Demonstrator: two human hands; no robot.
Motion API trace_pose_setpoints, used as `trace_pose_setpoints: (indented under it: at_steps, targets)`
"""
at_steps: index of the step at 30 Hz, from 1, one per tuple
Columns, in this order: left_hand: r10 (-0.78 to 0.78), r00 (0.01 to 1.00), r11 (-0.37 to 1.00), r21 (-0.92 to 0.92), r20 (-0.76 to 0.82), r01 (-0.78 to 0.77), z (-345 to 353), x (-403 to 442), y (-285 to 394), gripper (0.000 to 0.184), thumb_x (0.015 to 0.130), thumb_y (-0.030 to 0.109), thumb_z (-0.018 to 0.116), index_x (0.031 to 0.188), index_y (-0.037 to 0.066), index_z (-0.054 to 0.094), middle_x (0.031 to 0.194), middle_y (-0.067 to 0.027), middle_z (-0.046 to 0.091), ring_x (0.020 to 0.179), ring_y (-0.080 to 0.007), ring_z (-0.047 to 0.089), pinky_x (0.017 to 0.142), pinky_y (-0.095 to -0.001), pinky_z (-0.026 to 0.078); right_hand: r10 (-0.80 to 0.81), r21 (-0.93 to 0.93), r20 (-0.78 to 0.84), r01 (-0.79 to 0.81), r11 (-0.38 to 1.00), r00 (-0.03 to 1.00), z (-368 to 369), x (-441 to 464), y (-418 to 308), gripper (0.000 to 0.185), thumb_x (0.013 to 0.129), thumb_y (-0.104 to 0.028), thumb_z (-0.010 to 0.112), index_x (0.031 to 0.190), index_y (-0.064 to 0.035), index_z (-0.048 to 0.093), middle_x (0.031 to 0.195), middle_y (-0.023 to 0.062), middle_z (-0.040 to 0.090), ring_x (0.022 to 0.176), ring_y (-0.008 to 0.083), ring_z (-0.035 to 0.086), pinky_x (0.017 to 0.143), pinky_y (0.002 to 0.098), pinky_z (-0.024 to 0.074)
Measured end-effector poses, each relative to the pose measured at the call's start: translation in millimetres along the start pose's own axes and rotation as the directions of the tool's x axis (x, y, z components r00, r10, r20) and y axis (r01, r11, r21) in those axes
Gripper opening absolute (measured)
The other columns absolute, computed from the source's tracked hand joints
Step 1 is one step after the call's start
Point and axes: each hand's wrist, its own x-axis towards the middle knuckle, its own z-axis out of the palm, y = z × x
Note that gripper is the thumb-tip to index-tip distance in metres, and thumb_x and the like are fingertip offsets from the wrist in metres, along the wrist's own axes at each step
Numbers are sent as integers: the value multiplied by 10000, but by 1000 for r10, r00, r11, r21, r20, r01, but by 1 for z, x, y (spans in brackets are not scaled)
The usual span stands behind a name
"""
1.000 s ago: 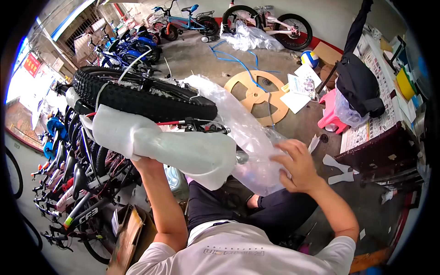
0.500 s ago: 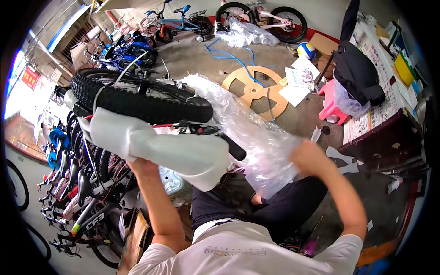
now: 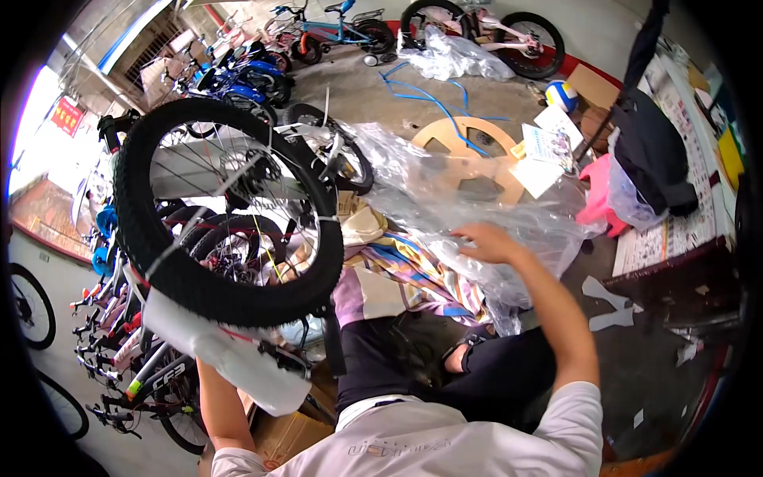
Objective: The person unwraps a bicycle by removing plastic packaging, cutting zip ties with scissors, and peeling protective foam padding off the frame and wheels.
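Observation:
A bicycle with a knobby-tyred wheel [image 3: 232, 308] is tilted up at my left, with white foam wrap [image 3: 230, 362] around its frame. My left forearm [image 3: 222, 409] reaches up behind the foam. The foam hides the fingers of my left hand, which supports the bicycle from below. My right hand [image 3: 483, 242] is open, fingers stretched out, over a crumpled clear plastic sheet [image 3: 509, 278]. Whether it touches the plastic I cannot tell. A striped cloth [image 3: 433, 274] lies beside the wheel, in front of my legs.
Many parked bicycles [image 3: 151, 350] crowd the left side. A wooden disc with cutouts [image 3: 509, 143] and blue strapping [image 3: 421, 94] lie on the floor ahead. To the right are a pink stool [image 3: 596, 191], a black bag [image 3: 652, 151] and a dark-edged bench [image 3: 675, 270]. A cardboard box [image 3: 290, 441] sits near my left side.
The bicycle has turned so its wheel faces me, and the foam-wrapped part has swung down and left. The plastic has shifted right, exposing the striped cloth. My right hand has moved left and its fingers have spread.

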Motion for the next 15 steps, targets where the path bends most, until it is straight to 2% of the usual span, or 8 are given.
trace_pose_setpoints:
  at_steps: [1,3,7,9,10,11,12,15]
  targets:
    - [-9,1000,1000,-5,13,9,-4,-3,2,503,1054,528,470,1279,96,594,815,-107,606,688,-260,592,629,-451,527,-56,58,50,53,997,997,11,33,-9,480,919,-362,707,1328,-118,647,1273,162,673,1097,324,681,953,437,539]
    - [-30,999,1000,-6,32,31,-16,-8,5,501,1057,528,465,1284,98,588,790,-100,590,663,-253,576,610,-445,517,-3,233,115,-24,972,993,25,86,-38,458,928,-371,700,1284,-83,681,1190,155,722,1033,291,713,888,397,562]
    - [-28,999,995,98,-23,30,-49,-32,13,395,1054,498,489,1217,141,523,698,-93,556,567,-249,555,513,-373,443,-48,477,-27,55,877,998,48,184,-58,396,951,-330,689,1220,-40,707,1063,111,756,945,206,721,831,350,564]
    - [10,997,989,149,-70,1,-62,-48,17,417,1048,509,498,1224,132,499,690,-101,555,558,-255,556,504,-382,456,86,781,117,-145,608,989,42,230,-77,381,969,-350,690,1168,-26,713,1021,94,749,896,163,709,799,319,570]
    - [-37,999,973,226,-11,38,-70,-52,21,452,1026,533,510,1189,113,481,641,-89,515,491,-242,504,448,-391,423,142,861,128,-181,475,981,40,251,-90,375,991,-381,674,1119,-30,707,1016,79,738,878,154,705,789,303,578]
    - [-91,995,951,299,43,74,-80,-58,21,490,1005,558,523,1153,95,463,593,-76,474,424,-230,452,393,-401,389,130,905,122,-164,392,984,40,269,-98,393,995,-399,667,1137,-33,692,1040,96,732,892,176,711,793,312,586]
    - [58,998,958,281,26,-63,-86,-64,6,507,975,569,569,1128,97,469,559,-65,442,403,-219,434,375,-372,379,122,940,119,-151,304,985,44,287,-103,411,1000,-417,659,1155,-36,677,1064,112,726,905,197,717,797,320,594]
    - [39,994,938,346,-101,-1,-63,-78,-10,533,925,584,636,1052,95,466,562,-69,456,453,-216,494,432,-365,432,154,988,154,-153,-19,976,66,342,-119,533,1012,-433,631,1292,14,558,1116,189,699,981,272,723,847,386,608]
